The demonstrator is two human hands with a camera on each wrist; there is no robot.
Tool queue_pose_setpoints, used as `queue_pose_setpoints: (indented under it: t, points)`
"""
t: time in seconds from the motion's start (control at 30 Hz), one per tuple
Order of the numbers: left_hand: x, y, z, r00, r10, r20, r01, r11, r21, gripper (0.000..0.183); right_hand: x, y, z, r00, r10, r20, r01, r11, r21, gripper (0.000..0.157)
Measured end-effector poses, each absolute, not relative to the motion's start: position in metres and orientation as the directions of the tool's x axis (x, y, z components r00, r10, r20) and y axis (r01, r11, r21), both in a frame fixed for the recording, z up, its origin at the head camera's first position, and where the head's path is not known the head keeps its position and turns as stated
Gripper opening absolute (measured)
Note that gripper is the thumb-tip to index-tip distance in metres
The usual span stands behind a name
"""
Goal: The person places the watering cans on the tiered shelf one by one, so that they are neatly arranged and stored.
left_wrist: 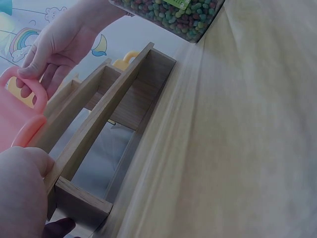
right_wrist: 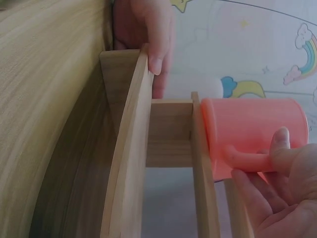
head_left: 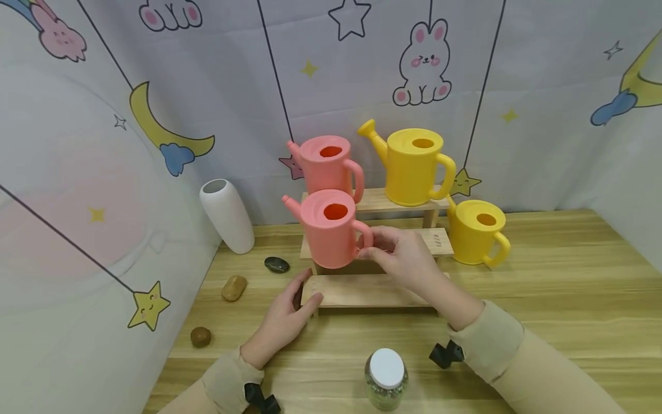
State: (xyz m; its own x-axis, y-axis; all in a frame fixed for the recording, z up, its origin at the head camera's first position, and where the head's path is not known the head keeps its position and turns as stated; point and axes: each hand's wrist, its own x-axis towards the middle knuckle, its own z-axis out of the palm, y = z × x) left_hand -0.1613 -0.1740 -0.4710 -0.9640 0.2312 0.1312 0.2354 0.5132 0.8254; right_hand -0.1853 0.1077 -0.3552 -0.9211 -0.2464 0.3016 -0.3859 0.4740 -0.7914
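Observation:
A wooden three-step stand (head_left: 372, 290) is in the middle of the table. My right hand (head_left: 405, 256) holds the handle of a pink watering can (head_left: 328, 241) between thumb and fingers. In the right wrist view, that can's base (right_wrist: 208, 134) is at the middle shelf, upright; whether its full weight rests there I cannot tell. My left hand (head_left: 284, 316) grips the left end of the lowest shelf, thumb over the top and fingers at the outer side. Behind, on the top shelf, are a second pink watering can (head_left: 326, 167) and a yellow watering can (head_left: 411, 172).
Another yellow watering can (head_left: 473, 236) stands right of the stand. A white vase (head_left: 230, 221) is at the back left, near a black stone (head_left: 276, 264), a tan stone (head_left: 234, 288) and a brown stone (head_left: 200, 337). In front is a white-lidded jar (head_left: 387, 379) of coloured pebbles.

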Motion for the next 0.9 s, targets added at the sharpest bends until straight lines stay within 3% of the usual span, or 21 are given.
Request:
queue_pose_setpoints:
  t: [0.4,0.6,0.9]
  points:
    - [-0.162,-0.173,-0.471,-0.963,0.236,0.128,0.232,0.494,0.838,0.071,-0.183,0.111,-0.354,-0.936,-0.24,0.258,-0.342,0.434,-0.834,0.034]
    - [-0.163,-0.173,-0.471,-0.962,0.236,0.136,0.239,0.495,0.835,0.071,-0.178,0.121,-0.36,-0.927,-0.205,0.314,-0.371,0.377,-0.849,0.039]
    - [-0.163,-0.174,-0.473,-0.963,0.23,0.141,0.241,0.495,0.835,0.072,-0.166,0.148,-0.366,-0.895,-0.13,0.426,-0.444,0.353,-0.824,0.031]
